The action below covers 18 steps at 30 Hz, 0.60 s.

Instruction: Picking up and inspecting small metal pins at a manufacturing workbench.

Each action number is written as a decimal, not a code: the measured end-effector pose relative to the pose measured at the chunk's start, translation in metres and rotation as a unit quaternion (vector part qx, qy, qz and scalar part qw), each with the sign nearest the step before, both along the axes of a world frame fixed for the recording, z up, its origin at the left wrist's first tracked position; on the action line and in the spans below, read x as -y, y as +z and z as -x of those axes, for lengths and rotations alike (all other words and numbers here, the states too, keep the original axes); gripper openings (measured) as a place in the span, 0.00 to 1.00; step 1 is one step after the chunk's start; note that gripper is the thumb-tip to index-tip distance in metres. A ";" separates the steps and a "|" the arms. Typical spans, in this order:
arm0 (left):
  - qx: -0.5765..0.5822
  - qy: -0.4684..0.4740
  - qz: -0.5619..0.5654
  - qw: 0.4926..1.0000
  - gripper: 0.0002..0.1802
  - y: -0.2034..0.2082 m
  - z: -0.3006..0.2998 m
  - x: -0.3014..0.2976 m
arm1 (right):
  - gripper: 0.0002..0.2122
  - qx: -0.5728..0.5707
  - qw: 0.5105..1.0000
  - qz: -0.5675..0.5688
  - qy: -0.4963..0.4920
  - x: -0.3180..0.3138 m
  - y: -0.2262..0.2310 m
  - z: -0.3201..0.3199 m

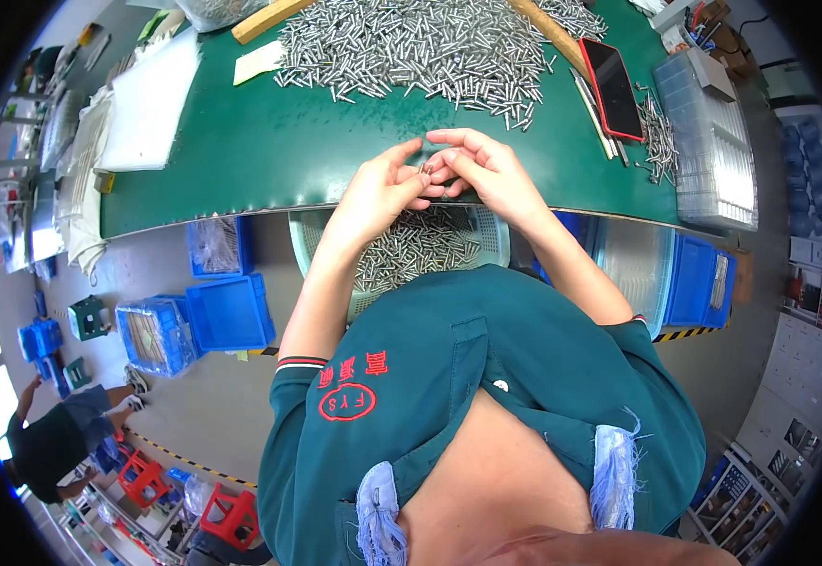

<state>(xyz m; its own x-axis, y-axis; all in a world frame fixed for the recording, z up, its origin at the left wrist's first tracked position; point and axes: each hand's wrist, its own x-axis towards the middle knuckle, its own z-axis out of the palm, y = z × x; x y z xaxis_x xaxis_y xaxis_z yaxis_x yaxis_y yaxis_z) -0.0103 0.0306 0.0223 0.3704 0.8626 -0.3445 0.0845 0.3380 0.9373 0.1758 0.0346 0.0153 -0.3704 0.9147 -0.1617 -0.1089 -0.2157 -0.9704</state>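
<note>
My left hand (385, 186) and my right hand (483, 170) meet at the near edge of the green table (269, 151). Between their fingertips they pinch a small metal pin (427, 170). A large heap of the same metal pins (420, 47) lies on the table just beyond my hands. Below the table edge, under my hands, a pale round basket (491, 241) holds several more pins (411, 250).
A red-cased phone (611, 87) and thin sticks lie at the table's right, beside a clear plastic tray (713, 141). White sheets (151, 99) cover the left end. Blue crates (227, 311) stand on the floor. Another person (57, 439) bends over at lower left.
</note>
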 end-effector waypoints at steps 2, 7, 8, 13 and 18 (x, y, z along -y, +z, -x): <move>0.005 -0.008 0.007 1.000 0.31 0.001 -0.001 0.000 | 0.14 -0.004 1.000 0.004 -0.002 0.001 0.001 0.001; -0.199 -0.038 -0.118 0.972 0.30 0.012 -0.013 0.009 | 0.16 0.041 0.997 -0.057 0.005 0.005 -0.005 0.005; -0.197 -0.040 -0.115 0.973 0.32 0.015 -0.012 0.011 | 0.16 0.041 0.997 -0.058 0.005 0.004 -0.004 0.003; 0.010 0.007 -0.060 0.998 0.34 0.015 0.013 0.016 | 0.16 -0.143 0.972 0.186 -0.008 0.003 0.007 -0.009; -0.039 0.150 -0.068 0.986 0.18 0.016 0.048 0.008 | 0.15 -0.108 0.980 0.166 0.029 0.012 0.003 -0.014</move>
<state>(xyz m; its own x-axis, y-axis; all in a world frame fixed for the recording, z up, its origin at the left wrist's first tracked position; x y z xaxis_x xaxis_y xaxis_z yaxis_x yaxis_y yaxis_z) -0.0587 0.0224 0.0384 0.0690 0.9696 -0.2348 0.0735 0.2298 0.9705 0.1898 0.0227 0.0188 -0.4781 0.8013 -0.3597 -0.2825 -0.5281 -0.8008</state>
